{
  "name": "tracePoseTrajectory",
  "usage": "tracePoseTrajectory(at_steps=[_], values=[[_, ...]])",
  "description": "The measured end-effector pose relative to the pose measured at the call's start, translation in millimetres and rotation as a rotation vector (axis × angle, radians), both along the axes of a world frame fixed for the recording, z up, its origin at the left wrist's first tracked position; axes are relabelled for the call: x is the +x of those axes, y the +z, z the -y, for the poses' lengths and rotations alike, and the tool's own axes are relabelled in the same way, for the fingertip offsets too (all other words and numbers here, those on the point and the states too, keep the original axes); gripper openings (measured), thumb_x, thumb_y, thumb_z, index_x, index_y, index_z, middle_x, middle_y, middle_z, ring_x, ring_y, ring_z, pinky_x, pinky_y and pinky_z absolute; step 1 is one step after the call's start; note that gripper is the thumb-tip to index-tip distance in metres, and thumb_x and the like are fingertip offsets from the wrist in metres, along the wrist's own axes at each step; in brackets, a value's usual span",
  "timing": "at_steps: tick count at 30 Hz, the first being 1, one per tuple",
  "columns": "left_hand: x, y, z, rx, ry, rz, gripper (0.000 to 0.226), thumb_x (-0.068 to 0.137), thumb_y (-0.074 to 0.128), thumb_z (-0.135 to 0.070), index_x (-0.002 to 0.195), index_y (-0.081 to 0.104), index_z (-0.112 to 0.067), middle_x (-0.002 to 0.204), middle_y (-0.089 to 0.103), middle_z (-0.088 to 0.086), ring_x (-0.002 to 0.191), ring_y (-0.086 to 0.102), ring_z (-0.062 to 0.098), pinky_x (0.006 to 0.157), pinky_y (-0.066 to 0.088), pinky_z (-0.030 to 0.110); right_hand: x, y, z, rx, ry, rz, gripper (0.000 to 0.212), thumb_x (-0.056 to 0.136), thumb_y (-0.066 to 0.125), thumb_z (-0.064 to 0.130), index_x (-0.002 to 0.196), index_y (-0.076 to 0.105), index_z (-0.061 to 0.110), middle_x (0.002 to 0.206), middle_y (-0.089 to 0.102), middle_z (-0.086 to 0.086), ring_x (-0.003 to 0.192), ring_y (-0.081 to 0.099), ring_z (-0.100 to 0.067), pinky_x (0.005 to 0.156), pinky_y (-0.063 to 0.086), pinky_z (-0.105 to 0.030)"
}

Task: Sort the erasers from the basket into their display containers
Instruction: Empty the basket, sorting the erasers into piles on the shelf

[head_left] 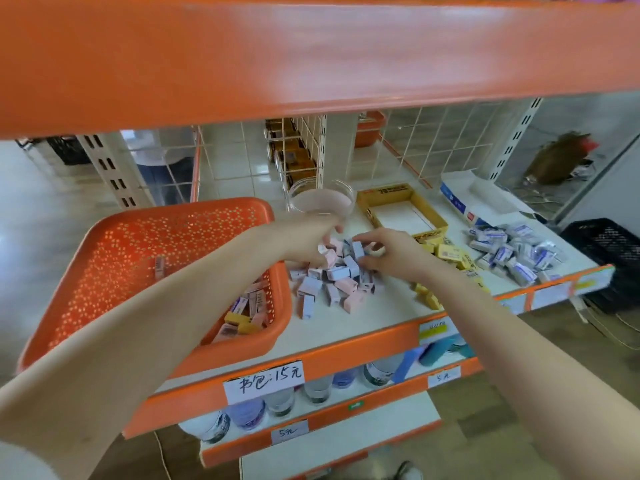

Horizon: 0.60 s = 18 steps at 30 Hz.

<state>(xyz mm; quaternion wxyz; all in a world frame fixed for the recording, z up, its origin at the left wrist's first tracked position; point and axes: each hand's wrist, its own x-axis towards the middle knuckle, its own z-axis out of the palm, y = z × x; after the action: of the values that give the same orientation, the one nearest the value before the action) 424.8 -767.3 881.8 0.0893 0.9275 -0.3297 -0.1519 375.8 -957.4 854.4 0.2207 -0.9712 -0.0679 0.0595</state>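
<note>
Both forearms extend forward over the shelf (391,306) and meet above the pile (334,287) of pink and purple erasers.

Left hand (306,242): palm down, fingers curled round pink erasers (328,258) at the pile's top. Right hand (393,252): thumb and fingers pinch a purple eraser (357,250).

Basket (138,258), left of the pile: a few mixed erasers in its near right corner. Tub (322,199), behind the hands: pinkish contents, type unclear. Yellow box (401,194): open, white floor showing. Yellow erasers (446,252) lie loose just beside it. Blue-white erasers (512,252) are heaped further right, near an open white box (460,202).

How many erasers the left hand holds cannot be told. Blur makes the labels unreadable.
</note>
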Motion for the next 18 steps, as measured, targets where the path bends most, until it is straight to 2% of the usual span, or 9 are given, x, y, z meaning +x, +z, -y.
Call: tracePoseTrajectory(at_steps=[2, 5, 8, 11, 13, 16, 18], values=[[-2, 3, -4, -0.046, 0.019, 0.013, 0.065, 0.082, 0.069, -0.019, 0.138, 0.037, -0.026, 0.119, 0.053, -0.005, 0.088, 0.052, 0.011, 0.085, 0.047, 0.031, 1, -2, -6, 0.012, 0.038, -0.018, 0.049, 0.088, 0.063, 0.026, 0.135, 0.05, 0.022, 0.127, 0.057, -0.002, 0.117, 0.052, -0.018, 0.086, 0.037, -0.02], [-6, 14, -15, -0.153, 0.051, 0.069, 0.059, 0.087, 0.062, -0.018, 0.14, 0.037, -0.028, 0.12, 0.052, -0.006, 0.096, 0.058, 0.015, 0.087, 0.05, 0.034, 5, -4, -13, -0.021, 0.142, -0.061, 0.05, 0.086, 0.065, 0.025, 0.134, 0.052, 0.022, 0.128, 0.053, -0.002, 0.114, 0.051, -0.017, 0.085, 0.033, -0.015], [-11, 28, -33, -0.288, 0.115, 0.123, 0.047, 0.089, 0.06, -0.017, 0.132, 0.045, -0.028, 0.119, 0.056, -0.007, 0.092, 0.059, 0.009, 0.078, 0.052, 0.026, 9, 2, -16, -0.097, 0.218, -0.115, 0.052, 0.085, 0.066, 0.024, 0.135, 0.051, 0.022, 0.134, 0.049, 0.0, 0.117, 0.048, -0.015, 0.089, 0.031, -0.015], [-18, 37, -54, -0.394, 0.19, 0.127, 0.045, 0.088, 0.061, -0.015, 0.128, 0.048, -0.029, 0.115, 0.056, -0.011, 0.089, 0.058, 0.001, 0.074, 0.052, 0.021, 12, 20, -18, -0.066, 0.213, -0.112, 0.052, 0.084, 0.068, 0.026, 0.133, 0.052, 0.025, 0.134, 0.052, 0.007, 0.115, 0.05, -0.012, 0.09, 0.036, -0.019], [-23, 42, -68, -0.441, 0.241, 0.107, 0.043, 0.089, 0.061, -0.013, 0.128, 0.05, -0.027, 0.112, 0.055, -0.013, 0.089, 0.058, -0.001, 0.072, 0.05, 0.016, 15, 36, -27, -0.002, 0.196, -0.048, 0.047, 0.083, 0.069, 0.028, 0.129, 0.055, 0.027, 0.127, 0.056, 0.011, 0.11, 0.053, -0.009, 0.09, 0.042, -0.021], [-30, 43, -88, -0.45, 0.295, 0.124, 0.039, 0.089, 0.061, -0.012, 0.125, 0.052, -0.025, 0.112, 0.059, -0.01, 0.091, 0.058, 0.001, 0.075, 0.049, 0.015, 19, 55, -53, 0.087, 0.211, 0.089, 0.034, 0.087, 0.065, 0.024, 0.119, 0.058, 0.033, 0.102, 0.059, 0.019, 0.09, 0.056, -0.001, 0.075, 0.042, -0.007], [-34, 41, -103, -0.419, 0.321, 0.135, 0.039, 0.089, 0.061, -0.012, 0.125, 0.053, -0.024, 0.112, 0.059, -0.009, 0.092, 0.058, 0.002, 0.072, 0.049, 0.015, 22, 61, -77, 0.164, 0.236, 0.131, 0.033, 0.089, 0.062, 0.021, 0.121, 0.059, 0.029, 0.103, 0.06, 0.014, 0.089, 0.057, -0.001, 0.075, 0.043, -0.008]])
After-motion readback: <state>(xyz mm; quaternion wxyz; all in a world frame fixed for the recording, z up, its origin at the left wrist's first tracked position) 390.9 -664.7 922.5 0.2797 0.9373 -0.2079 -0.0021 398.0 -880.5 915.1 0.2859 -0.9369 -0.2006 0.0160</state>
